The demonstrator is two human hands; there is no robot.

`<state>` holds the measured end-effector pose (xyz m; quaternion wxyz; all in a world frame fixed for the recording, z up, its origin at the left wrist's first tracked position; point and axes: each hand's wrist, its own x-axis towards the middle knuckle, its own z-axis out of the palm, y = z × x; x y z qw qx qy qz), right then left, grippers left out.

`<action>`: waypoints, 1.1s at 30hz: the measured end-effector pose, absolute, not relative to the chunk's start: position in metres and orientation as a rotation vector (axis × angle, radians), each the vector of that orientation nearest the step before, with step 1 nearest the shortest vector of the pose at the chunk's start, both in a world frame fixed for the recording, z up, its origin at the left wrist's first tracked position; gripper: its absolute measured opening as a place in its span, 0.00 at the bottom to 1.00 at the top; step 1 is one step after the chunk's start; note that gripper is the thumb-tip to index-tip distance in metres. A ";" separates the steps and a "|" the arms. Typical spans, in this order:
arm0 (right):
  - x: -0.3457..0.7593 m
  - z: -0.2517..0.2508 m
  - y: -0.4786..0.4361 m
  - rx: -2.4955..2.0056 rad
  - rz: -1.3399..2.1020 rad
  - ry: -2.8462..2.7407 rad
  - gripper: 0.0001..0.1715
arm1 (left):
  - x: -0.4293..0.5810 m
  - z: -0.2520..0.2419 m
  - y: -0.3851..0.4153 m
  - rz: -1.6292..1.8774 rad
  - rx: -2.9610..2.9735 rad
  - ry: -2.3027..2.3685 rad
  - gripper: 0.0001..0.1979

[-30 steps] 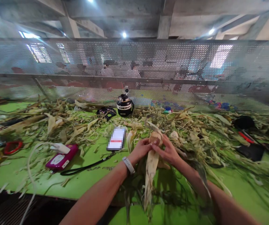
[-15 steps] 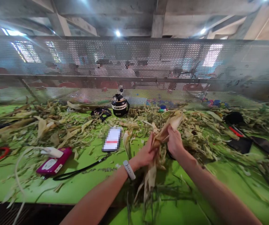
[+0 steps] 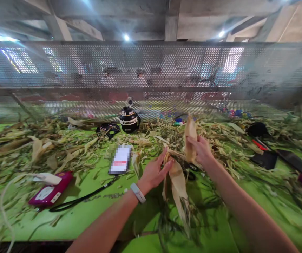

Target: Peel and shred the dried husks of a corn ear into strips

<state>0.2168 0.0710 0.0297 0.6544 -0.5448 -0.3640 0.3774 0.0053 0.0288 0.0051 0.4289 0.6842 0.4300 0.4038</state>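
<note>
Concrete beams (image 3: 171, 26) and bright lamps (image 3: 126, 37) are seen above, and a perforated metal screen (image 3: 87, 70) stands along the far side of a green table (image 3: 30, 225). Through its holes some seated people can be seen, but not clearly. Many dry husk scraps (image 3: 37, 147) lie over the table, most thickly near the screen.

At the middle, the left hand (image 3: 152, 173) has its thumb and fingers closed around the upper end of a pale husk bundle (image 3: 178, 179), whose long leaves hang downward toward the near side. On this wrist is a light-coloured wristband (image 3: 137, 193). The right hand (image 3: 203, 150) is a little farther forward and grasps a broad husk piece (image 3: 190, 138) between thumb and fingers; its tip points upward. One narrow strip (image 3: 176, 153) stretches from the left hand toward this piece, but I cannot tell if it is joined to it.

To the left of the hands lies a phone (image 3: 121, 160) with a lit screen and a black strap (image 3: 82, 196). Farther left is a magenta box (image 3: 65, 181), with a white plug (image 3: 48, 178) on its top and a white cable (image 3: 5, 211). Behind the phone, near the screen, a black bottle (image 3: 129, 121) marked "ENERGY" stands upright with its lid open.
</note>
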 end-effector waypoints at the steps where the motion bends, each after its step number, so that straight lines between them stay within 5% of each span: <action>1: 0.207 0.030 0.067 -1.266 0.819 -0.921 0.19 | 0.003 0.007 0.029 1.055 1.799 1.144 0.29; 16: 0.148 0.024 0.020 -1.214 0.284 -1.634 0.09 | 0.002 0.014 0.036 1.274 1.392 1.038 0.15; 22: 0.153 0.021 0.029 -1.249 0.715 -1.354 0.19 | -0.010 0.020 0.047 1.194 1.306 1.014 0.10; 33: 0.151 0.027 0.025 -1.246 0.544 -1.372 0.17 | -0.003 0.015 0.037 0.933 1.137 0.909 0.15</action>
